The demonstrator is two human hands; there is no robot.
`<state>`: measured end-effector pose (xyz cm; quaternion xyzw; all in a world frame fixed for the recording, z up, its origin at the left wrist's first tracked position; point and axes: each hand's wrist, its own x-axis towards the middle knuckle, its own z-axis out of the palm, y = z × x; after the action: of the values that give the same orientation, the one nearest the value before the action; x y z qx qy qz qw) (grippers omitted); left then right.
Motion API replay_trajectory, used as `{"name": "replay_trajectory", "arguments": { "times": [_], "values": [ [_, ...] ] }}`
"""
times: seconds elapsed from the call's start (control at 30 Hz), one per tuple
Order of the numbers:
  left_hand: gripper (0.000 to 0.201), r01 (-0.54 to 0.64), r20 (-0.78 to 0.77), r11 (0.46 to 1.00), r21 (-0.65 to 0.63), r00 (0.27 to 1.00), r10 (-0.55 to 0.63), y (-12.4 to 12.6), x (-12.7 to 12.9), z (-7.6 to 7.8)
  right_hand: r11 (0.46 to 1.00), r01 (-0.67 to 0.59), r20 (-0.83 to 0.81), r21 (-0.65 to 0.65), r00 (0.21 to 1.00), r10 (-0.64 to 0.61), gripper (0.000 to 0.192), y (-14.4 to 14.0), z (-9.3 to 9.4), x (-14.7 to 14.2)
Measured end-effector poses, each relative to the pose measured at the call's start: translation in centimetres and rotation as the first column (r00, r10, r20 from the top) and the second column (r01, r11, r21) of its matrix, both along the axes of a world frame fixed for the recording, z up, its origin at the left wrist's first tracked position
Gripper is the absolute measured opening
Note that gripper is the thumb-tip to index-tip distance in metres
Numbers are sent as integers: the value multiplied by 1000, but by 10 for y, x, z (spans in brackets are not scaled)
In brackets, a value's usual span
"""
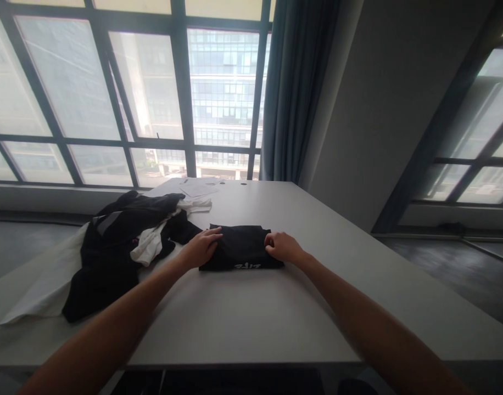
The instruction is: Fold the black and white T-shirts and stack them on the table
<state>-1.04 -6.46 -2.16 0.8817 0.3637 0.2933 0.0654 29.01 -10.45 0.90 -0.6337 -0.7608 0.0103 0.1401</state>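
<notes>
A folded black shirt [245, 247] lies as a flat rectangle on the white table, with white lettering along its near edge. On its left end rests my left hand [201, 248], its fingers stretched out over the cloth. My right hand [283, 247] is at the right edge, fingers curled closed on the fabric there. The tips of the right fingers are partly hidden.
A loose heap of black and white clothes [111, 252] spreads over the left side of the table [251, 318]. Papers [199, 189] lie at the far end. Beyond are windows, a blue curtain [292, 93] and a pillar [358, 126].
</notes>
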Motion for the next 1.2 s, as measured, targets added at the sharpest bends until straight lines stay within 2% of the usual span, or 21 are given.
{"name": "replay_trajectory", "arguments": {
  "times": [0.07, 0.13, 0.17, 0.23, 0.33, 0.4, 0.5, 0.6, 0.7, 0.8, 0.9, 1.1, 1.2],
  "values": [
    [42, 23, -28, 998, 50, 999, -22, -13, 11, 5, 989, -15, 6, 144, 1000, 14, 18, -4, 1, -7],
    [46, 87, -86, 996, 28, 993, -84, -26, 25, 6, 951, -106, -25, 292, 993, 118, 27, -8, -1, -19],
    [50, 123, -127, 992, -4, 984, -122, -32, 31, 4, 930, -172, -36, 326, 980, 194, 33, -10, -4, -26],
    [60, 180, -216, 982, -65, 958, -190, -38, 39, -2, 906, -313, -36, 285, 941, 337, 45, -11, -13, -38],
    [65, 223, -272, 971, -83, 933, -237, -36, 41, -12, 909, -411, -29, 73, 910, 414, 55, -7, -32, -50],
    [65, 222, -259, 971, -90, 936, -238, -30, 39, -15, 920, -391, -36, -33, 920, 390, 59, -3, -40, -52],
    [60, 161, -233, 975, -152, 953, -193, -18, 34, -17, 942, -325, -16, -87, 946, 325, 64, 2, -42, -48],
    [61, 23, -273, 977, -213, 958, -82, -6, 28, -19, 965, -230, 20, -124, 972, 235, 65, 6, -38, -41],
    [70, -138, -343, 967, -215, 938, 57, 5, 19, -20, 976, -121, 34, -179, 991, 129, 70, 11, -34, -33],
    [75, -276, -378, 933, -231, 909, 175, 14, 9, -20, 976, -25, 21, -216, 999, 30, 74, 18, -33, -23],
    [77, -366, -395, 898, -244, 883, 253, 20, 0, -21, 971, 31, -1, -236, 999, -32, 74, 28, -34, -9],
    [68, -418, -347, 897, -141, 870, 350, 25, -10, -26, 967, 164, -10, -195, 986, -169, 68, 40, -43, 16],
    [63, -431, -231, 902, -32, 881, 413, 18, -4, -19, 980, 195, -36, -38, 980, -197, 63, 39, -41, 18]
  ]
}}
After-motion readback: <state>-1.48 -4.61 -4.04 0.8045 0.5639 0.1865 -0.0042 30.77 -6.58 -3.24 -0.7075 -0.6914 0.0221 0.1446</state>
